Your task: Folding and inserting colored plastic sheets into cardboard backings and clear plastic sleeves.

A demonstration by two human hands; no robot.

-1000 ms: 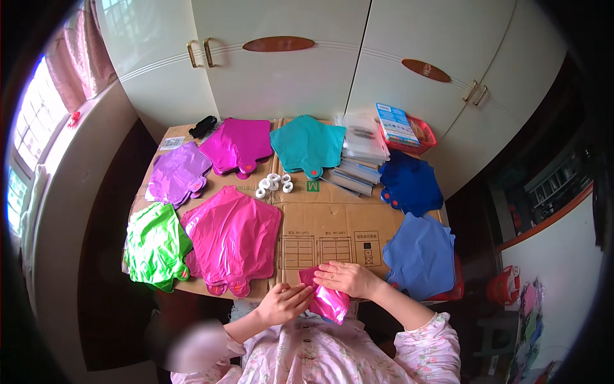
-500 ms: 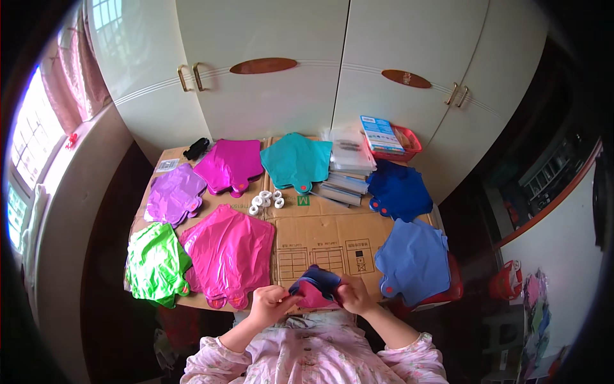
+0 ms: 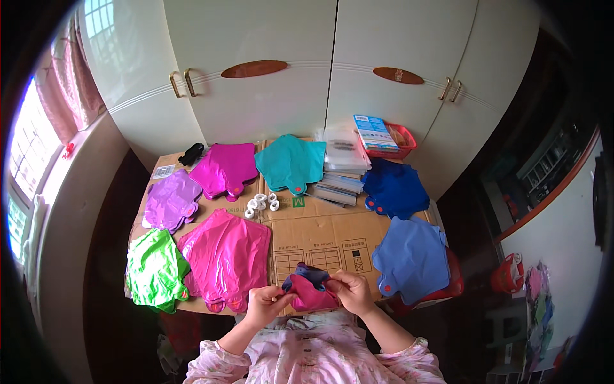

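Note:
Close in front of me, at the table's near edge, I hold a folded pink and dark blue foil piece [image 3: 314, 295]. Its shiny pink side faces me below, and a dark blue part curls over at the top. My left hand [image 3: 263, 305] pinches its left edge. The right edge is gripped between thumb and fingers of my right hand [image 3: 351, 292]. Left of my hands lies a big magenta-pink foil stack [image 3: 227, 259] with rounded tabs. A light blue foil stack [image 3: 412, 259] lies to their right.
Cardboard [image 3: 300, 227] covers the table. Around it lie green [image 3: 155, 265], lilac [image 3: 169, 201], purple [image 3: 224, 168], teal [image 3: 291, 160] and dark blue [image 3: 396, 189] foil stacks. White rolls [image 3: 261, 203], grey strips [image 3: 337, 189], clear bags [image 3: 343, 150] and a red basket [image 3: 404, 150] stand farther back.
The held foil piece has turned and spread, so more of its pink side shows and less dark blue. My right hand has shifted slightly left and up; the whole view has shifted a little.

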